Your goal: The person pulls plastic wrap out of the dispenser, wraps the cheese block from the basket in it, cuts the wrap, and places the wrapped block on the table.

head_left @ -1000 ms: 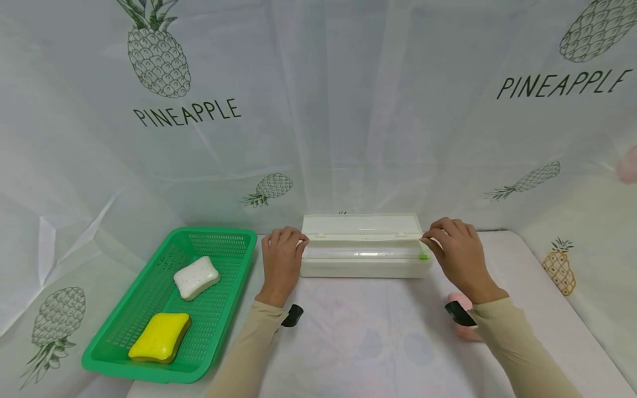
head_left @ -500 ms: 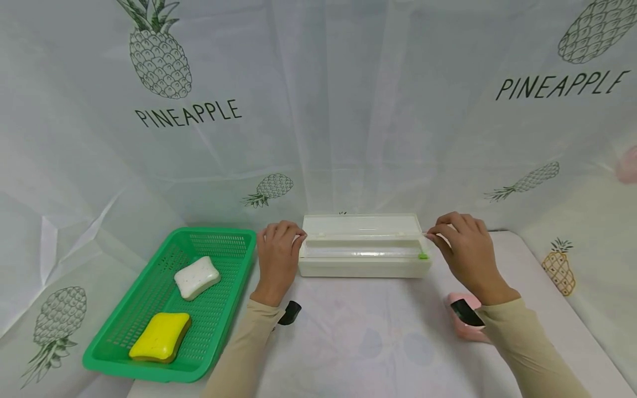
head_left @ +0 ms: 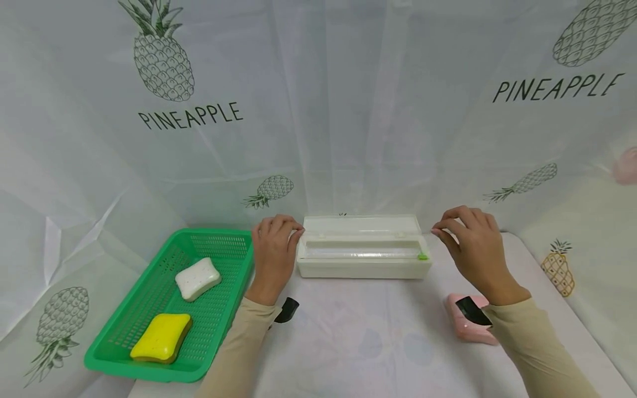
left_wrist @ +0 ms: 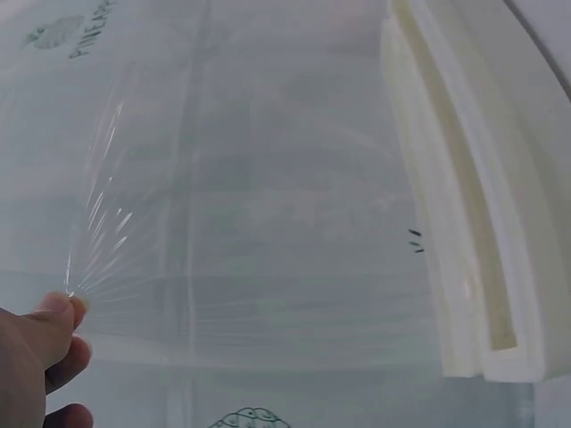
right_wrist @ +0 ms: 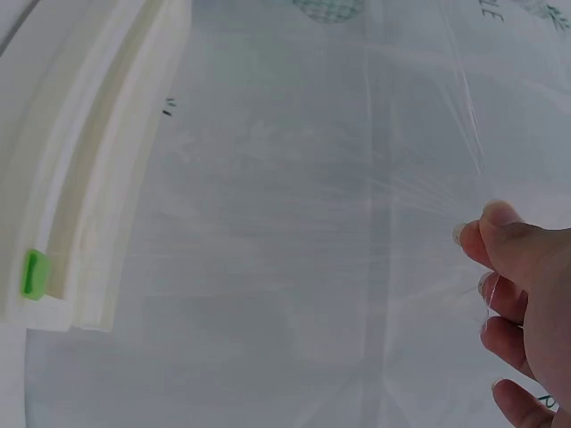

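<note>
A clear sheet of cling film (left_wrist: 107, 223) is stretched between my hands, faint in the head view but creased and shiny in both wrist views. My left hand (head_left: 272, 254) pinches one corner between thumb and forefinger. At the opposite corner, my right hand (head_left: 473, 254) pinches the film the same way, its other fingers loosely bent. Between and below the hands stands a long white cling film dispenser (head_left: 365, 269) with its lid (head_left: 362, 224) raised at the back. A green slider (head_left: 423, 256) sits at the dispenser's right end.
At left, a green basket (head_left: 211, 354) holds a white speckled block (head_left: 197, 279) and a yellow block (head_left: 161, 337), both shaped like soap bars. A pink block (head_left: 470, 323) lies under my right wrist. Behind the table (head_left: 358, 342) hangs a pineapple-print curtain (head_left: 358, 110).
Both hands have spread a little farther apart and risen slightly in the head view, the film still pinched. More of the pink block shows. The dispenser has barely moved.
</note>
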The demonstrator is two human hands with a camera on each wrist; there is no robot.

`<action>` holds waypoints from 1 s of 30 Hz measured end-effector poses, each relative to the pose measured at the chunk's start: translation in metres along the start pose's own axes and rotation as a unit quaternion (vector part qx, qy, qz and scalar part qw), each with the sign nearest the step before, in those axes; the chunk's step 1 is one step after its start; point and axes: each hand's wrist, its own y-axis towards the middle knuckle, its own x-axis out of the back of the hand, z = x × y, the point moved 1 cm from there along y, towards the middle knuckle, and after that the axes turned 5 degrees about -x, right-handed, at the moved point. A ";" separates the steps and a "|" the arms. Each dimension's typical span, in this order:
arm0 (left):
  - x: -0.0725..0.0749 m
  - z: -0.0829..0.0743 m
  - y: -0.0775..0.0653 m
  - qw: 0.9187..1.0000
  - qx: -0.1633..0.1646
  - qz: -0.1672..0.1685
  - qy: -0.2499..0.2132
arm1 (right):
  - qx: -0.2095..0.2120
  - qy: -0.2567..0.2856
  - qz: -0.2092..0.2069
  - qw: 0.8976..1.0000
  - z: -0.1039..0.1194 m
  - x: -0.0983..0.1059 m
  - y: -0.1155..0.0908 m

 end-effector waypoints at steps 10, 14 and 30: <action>0.012 -0.001 0.013 1.000 -0.014 -0.018 -0.013 | 0.004 0.004 -0.014 1.000 0.002 0.010 0.012; 0.015 -0.001 0.020 0.999 -0.022 -0.023 -0.011 | 0.006 0.004 -0.021 1.000 0.002 0.014 0.019; 0.025 0.004 0.046 0.998 -0.034 -0.052 -0.017 | 0.016 0.000 -0.049 0.999 0.001 0.023 0.044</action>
